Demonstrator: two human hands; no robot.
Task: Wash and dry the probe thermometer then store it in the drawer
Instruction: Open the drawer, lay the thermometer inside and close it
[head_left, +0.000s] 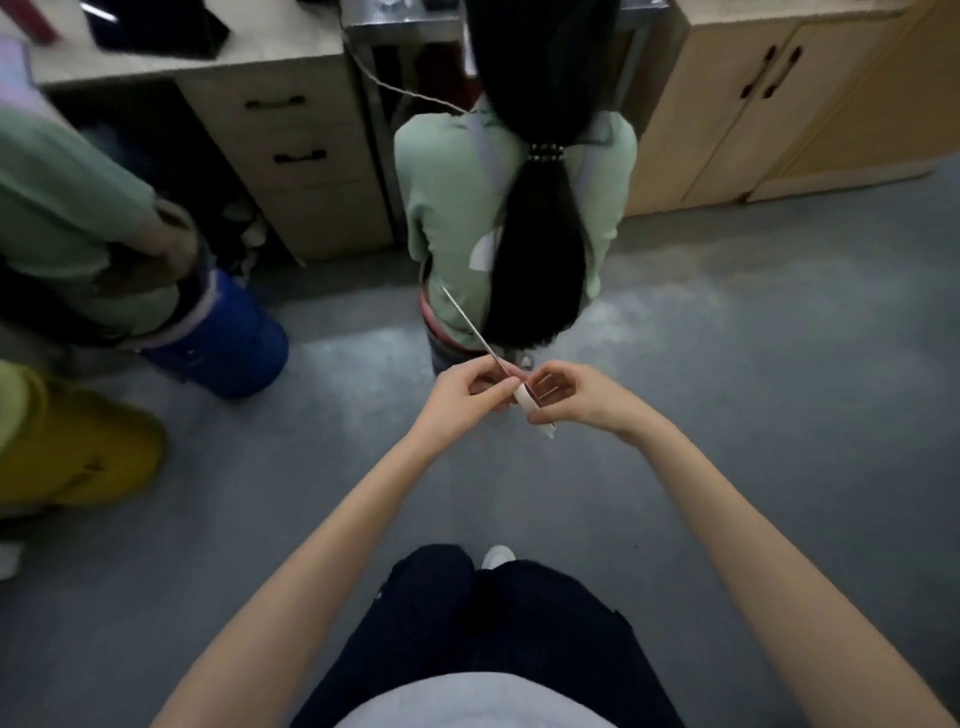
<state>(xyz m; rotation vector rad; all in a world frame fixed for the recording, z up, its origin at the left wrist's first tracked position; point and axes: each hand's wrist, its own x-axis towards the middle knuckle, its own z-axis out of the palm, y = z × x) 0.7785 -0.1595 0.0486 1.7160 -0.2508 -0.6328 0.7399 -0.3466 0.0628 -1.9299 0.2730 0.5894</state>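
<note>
The probe thermometer (475, 327) has a thin metal stem pointing up and left and a white body low between my hands. My left hand (467, 392) pinches it where the stem meets the body. My right hand (571, 397) grips the white body from the right, with the body's lower tip poking out under the fingers. Both hands are held out in front of me above the grey floor. A beige unit with black-handled drawers (293, 130) stands at the back left.
A person in a green top with a long ponytail (519, 208) stands right ahead, back turned, at a metal counter. Another person in green (67, 228) is at the left by a blue bin (228, 343) and a yellow bin (83, 452). Beige cabinets (753, 104) stand at the back right.
</note>
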